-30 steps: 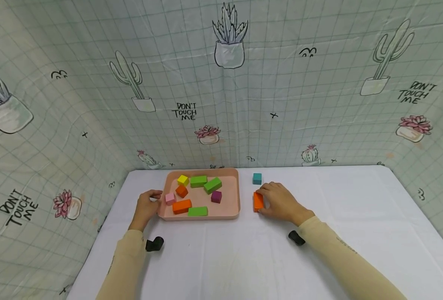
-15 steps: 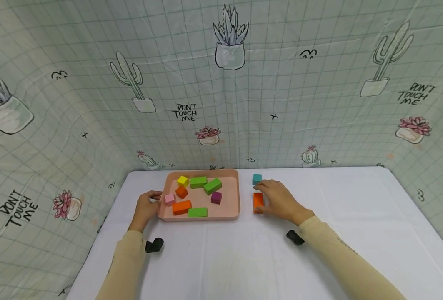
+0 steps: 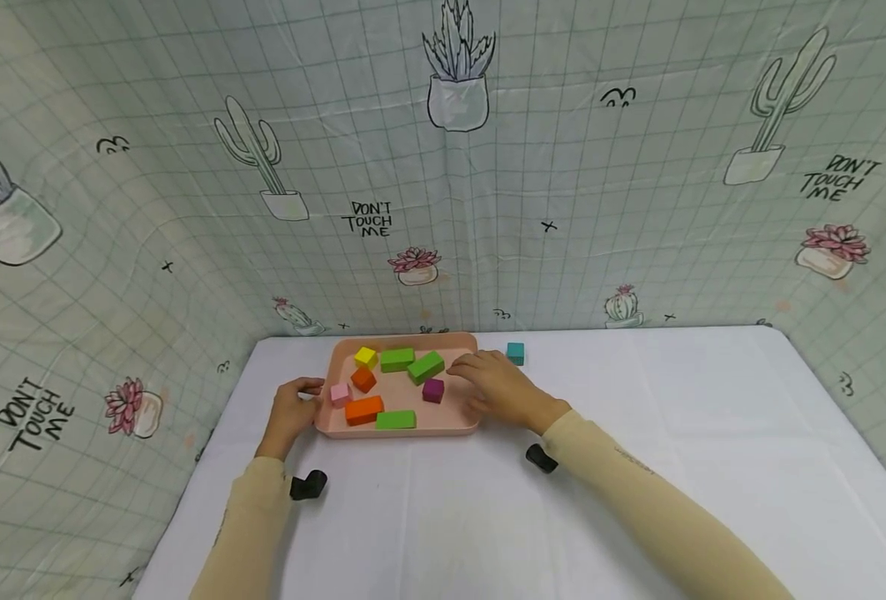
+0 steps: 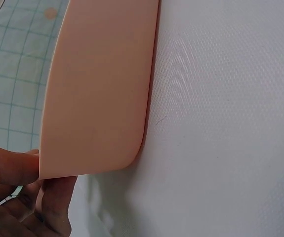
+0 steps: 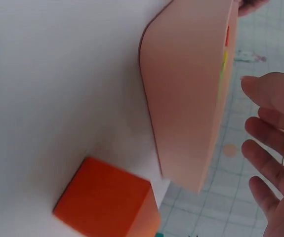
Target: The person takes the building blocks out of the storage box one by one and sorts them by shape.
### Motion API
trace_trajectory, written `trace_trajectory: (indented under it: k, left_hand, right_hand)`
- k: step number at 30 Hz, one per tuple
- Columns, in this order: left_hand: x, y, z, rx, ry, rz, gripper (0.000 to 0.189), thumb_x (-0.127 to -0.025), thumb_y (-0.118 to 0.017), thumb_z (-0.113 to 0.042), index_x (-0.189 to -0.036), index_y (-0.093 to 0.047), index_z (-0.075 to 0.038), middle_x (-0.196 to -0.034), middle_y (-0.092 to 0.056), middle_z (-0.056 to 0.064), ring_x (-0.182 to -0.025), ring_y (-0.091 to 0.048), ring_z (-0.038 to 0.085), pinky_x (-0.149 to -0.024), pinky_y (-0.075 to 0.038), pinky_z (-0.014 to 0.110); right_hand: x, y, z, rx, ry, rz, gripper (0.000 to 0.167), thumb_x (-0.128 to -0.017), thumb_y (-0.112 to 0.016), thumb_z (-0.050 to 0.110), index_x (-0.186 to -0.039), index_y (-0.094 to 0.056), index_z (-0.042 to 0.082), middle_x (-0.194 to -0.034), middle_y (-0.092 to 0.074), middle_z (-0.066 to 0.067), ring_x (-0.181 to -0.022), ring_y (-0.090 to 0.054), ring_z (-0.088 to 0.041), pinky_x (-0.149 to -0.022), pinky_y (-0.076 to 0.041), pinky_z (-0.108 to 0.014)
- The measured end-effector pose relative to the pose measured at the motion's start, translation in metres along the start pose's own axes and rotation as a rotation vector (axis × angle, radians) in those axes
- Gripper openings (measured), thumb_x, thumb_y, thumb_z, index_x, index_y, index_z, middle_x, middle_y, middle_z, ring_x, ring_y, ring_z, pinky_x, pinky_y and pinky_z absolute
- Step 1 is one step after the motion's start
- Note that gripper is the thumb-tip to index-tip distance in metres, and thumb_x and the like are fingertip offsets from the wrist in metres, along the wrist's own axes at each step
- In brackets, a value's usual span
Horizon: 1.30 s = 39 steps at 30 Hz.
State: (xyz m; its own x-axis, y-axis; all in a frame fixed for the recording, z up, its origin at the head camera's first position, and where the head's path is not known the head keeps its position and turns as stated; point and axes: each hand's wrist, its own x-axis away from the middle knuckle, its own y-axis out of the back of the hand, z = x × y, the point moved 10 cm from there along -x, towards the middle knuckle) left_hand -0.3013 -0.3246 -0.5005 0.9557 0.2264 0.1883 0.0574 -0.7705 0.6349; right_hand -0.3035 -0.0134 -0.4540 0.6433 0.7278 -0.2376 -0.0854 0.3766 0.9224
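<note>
My left hand (image 3: 290, 414) holds the left rim of a shallow pink tray (image 3: 443, 431). In the left wrist view the thumb and fingers (image 4: 58, 207) pinch the tray's edge. Over the tray's right side is my right hand (image 3: 508, 390), its fingers spread and holding nothing. Just left of its fingertips are a purple cube (image 3: 432, 391) and a green block (image 3: 426, 367), both inside the tray. On the table beside the tray, an orange block (image 5: 104, 197) shows in the right wrist view; my right hand hides it from the head camera.
Elsewhere in the tray lie a yellow cube (image 3: 365, 358), a pink cube (image 3: 341, 395), an orange cube (image 3: 363, 380), an orange block (image 3: 364, 410) and two more green blocks (image 3: 396, 419). A teal cube (image 3: 515, 354) stands behind my right hand. Patterned cloth (image 3: 548, 167) hangs behind the table.
My right hand has let go of the orange block on the table and moved left over the tray's right rim. My left hand stays at the tray's left edge.
</note>
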Motion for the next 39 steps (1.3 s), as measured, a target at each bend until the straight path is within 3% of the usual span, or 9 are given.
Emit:
trace_trajectory:
  k: [5, 11, 16, 23, 31, 39]
  left_hand:
    - [0.0, 0.0, -0.001, 0.01, -0.004, -0.003, 0.037, -0.098, -0.056, 0.001, -0.133, -0.063, 0.011, -0.124, -0.061, 0.029, -0.084, -0.056, 0.026, -0.066, -0.05, 0.022]
    - [-0.001, 0.001, -0.004, 0.017, -0.014, -0.021, 0.037, -0.097, -0.055, 0.001, -0.132, -0.064, 0.012, -0.12, -0.062, 0.028, -0.081, -0.056, 0.024, -0.065, -0.049, 0.022]
    - [-0.002, -0.001, -0.003, 0.014, 0.001, -0.005, 0.038, -0.098, -0.055, 0.0, -0.134, -0.063, 0.01, -0.123, -0.061, 0.028, -0.083, -0.056, 0.025, -0.066, -0.049, 0.021]
    - [0.002, -0.002, -0.005, 0.032, 0.014, 0.005, 0.038, -0.099, -0.055, 0.002, -0.135, -0.062, 0.01, -0.124, -0.059, 0.028, -0.085, -0.054, 0.025, -0.066, -0.049, 0.022]
    - [0.001, -0.001, -0.005, 0.027, 0.002, -0.003, 0.037, -0.099, -0.055, 0.002, -0.134, -0.063, 0.01, -0.123, -0.06, 0.029, -0.082, -0.055, 0.024, -0.065, -0.048, 0.022]
    - [0.002, 0.002, -0.001, 0.026, -0.002, -0.01, 0.037, -0.098, -0.056, 0.001, -0.133, -0.063, 0.011, -0.123, -0.061, 0.03, -0.08, -0.057, 0.022, -0.064, -0.048, 0.022]
  right_hand:
    - [-0.016, -0.015, 0.0, -0.024, 0.011, 0.045, 0.048, -0.093, -0.075, 0.001, -0.139, -0.067, 0.009, -0.138, -0.067, -0.006, -0.131, -0.057, -0.029, -0.11, -0.044, -0.051]
    - [-0.029, -0.029, 0.003, 0.003, 0.02, 0.063, 0.039, -0.097, -0.072, 0.004, -0.135, -0.07, 0.009, -0.137, -0.07, -0.005, -0.121, -0.061, -0.028, -0.11, -0.046, -0.046]
    - [-0.033, -0.034, 0.009, 0.025, 0.044, 0.068, 0.036, -0.098, -0.071, 0.006, -0.134, -0.07, 0.007, -0.136, -0.07, -0.006, -0.115, -0.063, -0.028, -0.105, -0.048, -0.046]
    - [-0.034, -0.039, 0.01, 0.046, 0.022, 0.093, 0.035, -0.1, -0.07, 0.007, -0.135, -0.071, 0.008, -0.136, -0.069, -0.006, -0.122, -0.061, -0.029, -0.108, -0.047, -0.046]
    - [-0.035, -0.036, 0.014, 0.127, 0.062, 0.063, 0.024, -0.092, -0.08, 0.005, -0.115, -0.079, 0.008, -0.115, -0.07, -0.004, -0.111, -0.063, -0.025, -0.103, -0.049, -0.042]
    - [-0.027, -0.036, 0.007, 0.152, 0.033, 0.073, 0.027, -0.086, -0.089, 0.016, -0.111, -0.078, 0.011, -0.108, -0.071, -0.002, -0.104, -0.061, -0.023, -0.103, -0.048, -0.04]
